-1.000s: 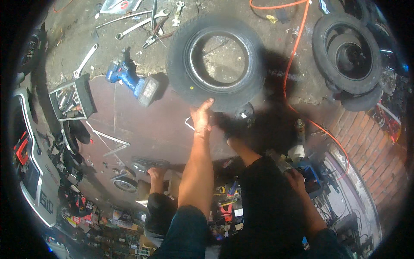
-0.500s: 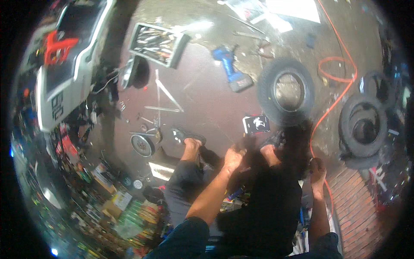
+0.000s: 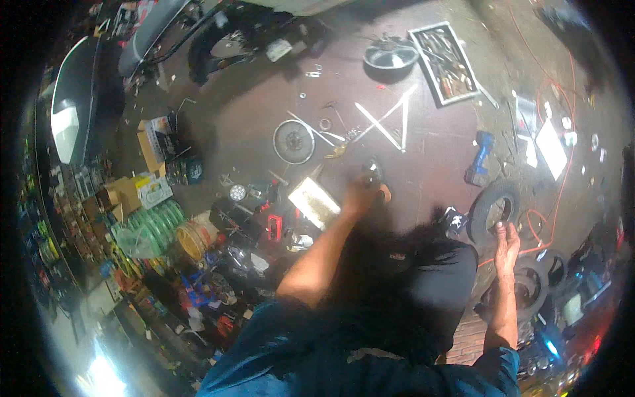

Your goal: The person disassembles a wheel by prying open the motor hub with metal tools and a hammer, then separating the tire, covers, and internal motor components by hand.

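Note:
My left hand [image 3: 360, 196] reaches over my left foot, its fingers curled and in shadow; what they hold, if anything, cannot be made out. Off to the right, my right hand [image 3: 507, 246] is raised with fingers stretched and nothing seen in it. In the picture it comes close to the lower edge of a black tyre [image 3: 481, 210] lying on the floor. Left of my left hand lies a pale rectangular tray [image 3: 323, 198]. A round grey wheel [image 3: 294, 141] and some small tools lie beyond it. A black box with a white figure [image 3: 454, 221] lies beside the tyre.
A tool tray [image 3: 477, 91] and a round metal bowl [image 3: 391, 57] stand far ahead. Nearer the tyre lies a blue cordless power tool [image 3: 481, 157]. An orange hose [image 3: 560, 205] runs along the right. Cartons [image 3: 155, 189], green coils [image 3: 151, 228] and mixed parts crowd the left.
The view has swung left, showing more of the cluttered left side. My left hand has moved toward my left foot and the pale tray. My right hand has risen beside the tyre, fingers now stretched.

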{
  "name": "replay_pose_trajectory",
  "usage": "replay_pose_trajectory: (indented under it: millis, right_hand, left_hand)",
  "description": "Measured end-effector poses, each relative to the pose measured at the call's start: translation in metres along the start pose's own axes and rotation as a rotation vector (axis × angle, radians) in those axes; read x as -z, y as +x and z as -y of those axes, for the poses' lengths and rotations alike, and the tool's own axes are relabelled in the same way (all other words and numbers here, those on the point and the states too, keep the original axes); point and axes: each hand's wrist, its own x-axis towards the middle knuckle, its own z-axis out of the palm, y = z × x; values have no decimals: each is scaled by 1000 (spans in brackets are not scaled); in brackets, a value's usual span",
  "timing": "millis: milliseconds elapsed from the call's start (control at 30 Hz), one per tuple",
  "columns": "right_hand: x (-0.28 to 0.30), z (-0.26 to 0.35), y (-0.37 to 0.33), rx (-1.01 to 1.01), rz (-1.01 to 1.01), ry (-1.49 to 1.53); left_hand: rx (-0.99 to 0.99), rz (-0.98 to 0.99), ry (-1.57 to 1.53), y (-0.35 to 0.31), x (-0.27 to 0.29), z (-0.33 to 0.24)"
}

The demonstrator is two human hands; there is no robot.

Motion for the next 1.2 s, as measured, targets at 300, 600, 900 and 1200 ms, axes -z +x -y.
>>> replay_pose_trajectory:
  millis: [300,600,900,1200]
  right_hand:
    - [-85,69,89,383,179,-497]
    - [-217,134,175,484,493,-863]
    - [-331,109,290,809,346,-804]
    - [-400,247,416,1101,116,-457]
  left_hand:
    - [75,-181,277,-20,45,220]
    - [524,-361,-44,-28,4,255]
    - [328,-662,337,122,11,286]
    - [-45,-864,490,124,-3,342]
